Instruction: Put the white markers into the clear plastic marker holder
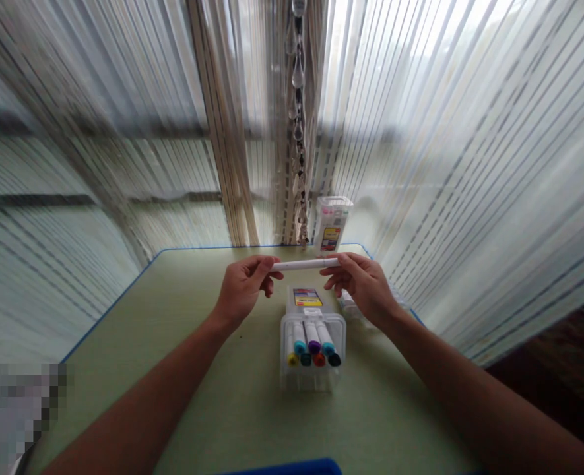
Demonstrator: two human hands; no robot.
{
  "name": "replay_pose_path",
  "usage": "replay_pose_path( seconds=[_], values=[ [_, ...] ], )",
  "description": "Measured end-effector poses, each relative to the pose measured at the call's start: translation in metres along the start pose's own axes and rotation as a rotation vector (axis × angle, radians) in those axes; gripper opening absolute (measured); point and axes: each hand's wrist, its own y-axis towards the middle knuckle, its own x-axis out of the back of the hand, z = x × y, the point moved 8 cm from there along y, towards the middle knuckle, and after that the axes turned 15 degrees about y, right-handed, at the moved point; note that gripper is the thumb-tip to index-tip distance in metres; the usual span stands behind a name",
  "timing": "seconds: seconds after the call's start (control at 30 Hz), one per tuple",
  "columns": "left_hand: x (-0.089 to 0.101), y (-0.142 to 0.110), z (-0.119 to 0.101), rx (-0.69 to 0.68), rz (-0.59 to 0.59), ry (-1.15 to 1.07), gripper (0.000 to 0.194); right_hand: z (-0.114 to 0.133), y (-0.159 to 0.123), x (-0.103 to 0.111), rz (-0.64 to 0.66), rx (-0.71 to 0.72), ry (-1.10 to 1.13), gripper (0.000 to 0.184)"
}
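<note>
A white marker (301, 264) is held level between my two hands. My left hand (246, 285) pinches its left end, and my right hand (361, 280) pinches the right end, where the fingers cover the tip. Just below it, a clear plastic marker box (282, 330) lies on its side on the table with its open end toward me. Several white markers (311, 330) lie inside, their coloured ends facing me: turquoise, purple, yellow, dark green, red and black. A label in yellow, red and blue shows on the box's upper face.
Another clear box (330, 227) stands upright at the back of the green table (193, 396). Behind my right hand lies a clear plastic case (351, 305), partly hidden. String curtains (242, 165) with a bead strand hang beyond the far edge. Something blue (292, 467) shows at the near edge.
</note>
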Motion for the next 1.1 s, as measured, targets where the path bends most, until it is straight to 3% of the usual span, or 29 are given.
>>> replay_pose_path(
  seconds=[0.27, 0.5, 1.1],
  values=[
    [0.0006, 0.0007, 0.0015, -0.001, -0.001, 0.043, 0.053, 0.0002, 0.0008, 0.0001, -0.004, 0.004, -0.015, 0.039],
    [-0.0055, -0.0037, -0.0047, -0.054, 0.032, 0.117, 0.042, 0.0002, 0.0005, 0.0022, -0.004, 0.063, -0.11, 0.036],
    [-0.0055, 0.0, 0.0009, 0.004, 0.056, 0.04, 0.044, -0.0029, 0.0005, 0.0034, -0.046, -0.031, -0.007, 0.036]
  ],
)
